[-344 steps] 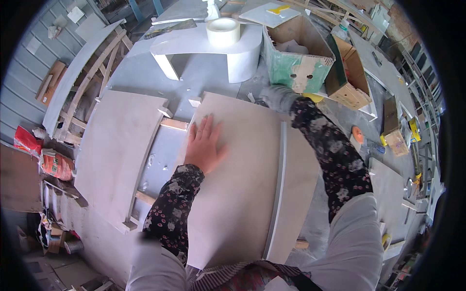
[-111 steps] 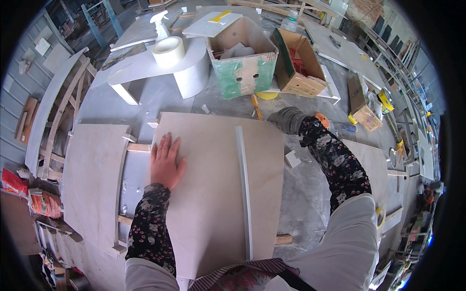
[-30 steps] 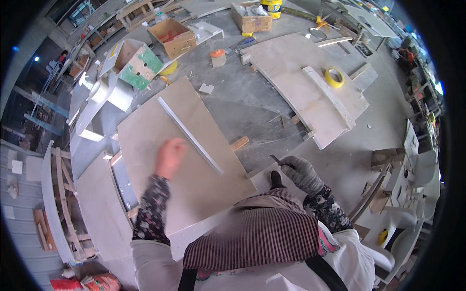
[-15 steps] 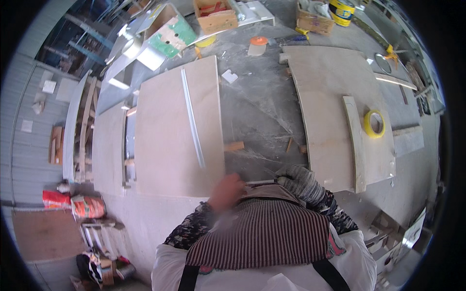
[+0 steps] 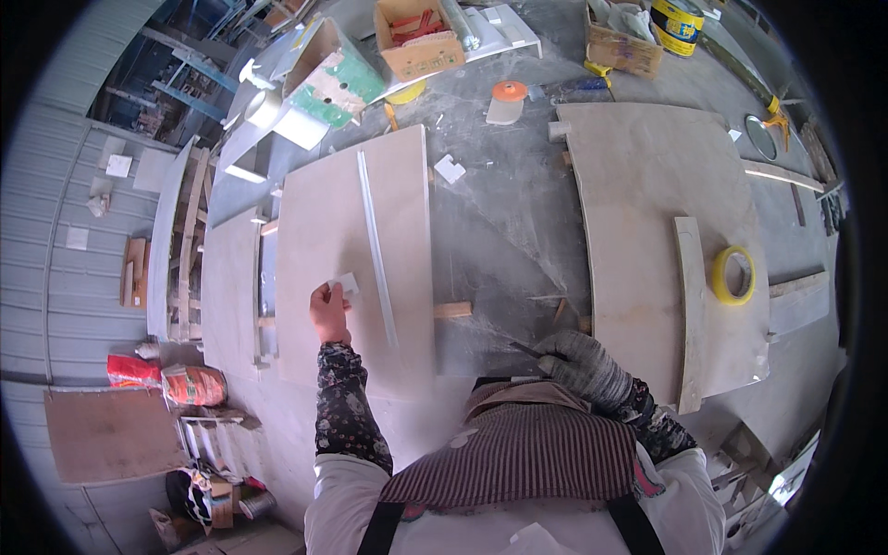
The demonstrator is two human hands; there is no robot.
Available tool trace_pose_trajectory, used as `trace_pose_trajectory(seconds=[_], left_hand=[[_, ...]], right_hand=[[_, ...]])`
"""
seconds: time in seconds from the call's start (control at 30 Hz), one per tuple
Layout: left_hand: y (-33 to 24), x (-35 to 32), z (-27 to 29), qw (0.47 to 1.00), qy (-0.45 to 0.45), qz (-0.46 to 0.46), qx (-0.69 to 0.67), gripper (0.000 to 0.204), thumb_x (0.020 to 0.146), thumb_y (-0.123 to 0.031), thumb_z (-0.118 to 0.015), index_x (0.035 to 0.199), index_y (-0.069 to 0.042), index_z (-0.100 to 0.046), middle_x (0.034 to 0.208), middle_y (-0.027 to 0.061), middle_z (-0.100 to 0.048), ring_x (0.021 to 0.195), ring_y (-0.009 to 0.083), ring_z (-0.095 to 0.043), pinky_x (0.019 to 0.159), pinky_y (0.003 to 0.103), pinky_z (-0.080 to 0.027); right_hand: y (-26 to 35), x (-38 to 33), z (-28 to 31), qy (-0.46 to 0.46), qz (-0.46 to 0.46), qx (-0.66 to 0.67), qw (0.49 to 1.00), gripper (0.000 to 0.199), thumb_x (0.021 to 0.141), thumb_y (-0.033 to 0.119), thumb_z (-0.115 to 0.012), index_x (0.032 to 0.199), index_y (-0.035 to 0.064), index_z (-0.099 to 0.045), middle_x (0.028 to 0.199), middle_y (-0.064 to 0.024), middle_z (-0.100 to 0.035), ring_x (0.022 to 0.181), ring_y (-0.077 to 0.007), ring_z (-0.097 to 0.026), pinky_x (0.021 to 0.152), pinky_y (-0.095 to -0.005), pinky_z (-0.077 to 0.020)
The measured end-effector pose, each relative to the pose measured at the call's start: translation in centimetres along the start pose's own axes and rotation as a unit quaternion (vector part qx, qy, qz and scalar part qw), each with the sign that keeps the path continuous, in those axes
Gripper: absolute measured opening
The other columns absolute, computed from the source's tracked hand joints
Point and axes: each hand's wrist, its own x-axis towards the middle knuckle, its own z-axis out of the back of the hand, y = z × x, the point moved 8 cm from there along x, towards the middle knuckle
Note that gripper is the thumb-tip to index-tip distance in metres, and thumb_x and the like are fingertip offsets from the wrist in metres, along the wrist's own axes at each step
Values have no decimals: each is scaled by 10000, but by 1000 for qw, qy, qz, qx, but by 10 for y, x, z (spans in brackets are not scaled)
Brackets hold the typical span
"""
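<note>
**Bare hand pinches a small white piece over the beige slab**

The left hand (image 5: 327, 314) is bare and reaches out over the near slab (image 5: 324, 268), a large pale panel lying flat on the grey floor (image 5: 499, 231). Its fingertips are pressed together on a small white piece (image 5: 346, 282), held just above or on the slab's face, close beside the thin white strip (image 5: 375, 250) that runs the length of the panel. The piece sits near that strip, likely so it can be lined up against it

The right hand (image 5: 583, 365) wears a grey glove and is curled tight around a thin dark tool (image 5: 525, 349), kept low and close to the apron, away from the slab. Which tool it is cannot be told

A short wood block (image 5: 453, 310) props the slab's right edge off the floor. A second slab (image 5: 666, 231) lies well apart to the right, carrying a narrow board (image 5: 692, 305) and a yellow tape roll (image 5: 733, 275). Open boxes (image 5: 416, 37) stand at the far end
</note>
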Motion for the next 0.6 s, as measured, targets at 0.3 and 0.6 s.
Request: trace_pose_trajectory(seconds=[0.3, 0.6], left_hand=[[-86, 20, -91, 897, 33, -335, 285, 451, 833, -229, -763, 1194, 8, -633, 1144, 199, -648, 1064, 364, -609, 934, 446, -502], [-143, -28, -330, 732, 179, -450, 480, 532, 836, -303, -709, 1285, -48, -581, 1193, 159, -619, 1180, 325, -527, 994, 488, -390]], right_hand=[[4, 21, 12, -50, 6, 49, 998, 283, 965, 146, -647, 1202, -7, -664, 1021, -180, -704, 958, -269, -668, 877, -359, -523], [26, 42, 19, -89, 26, 18, 995, 246, 965, 175, -654, 1128, -9, -671, 1060, -160, -673, 1023, -287, -641, 927, -381, -497]])
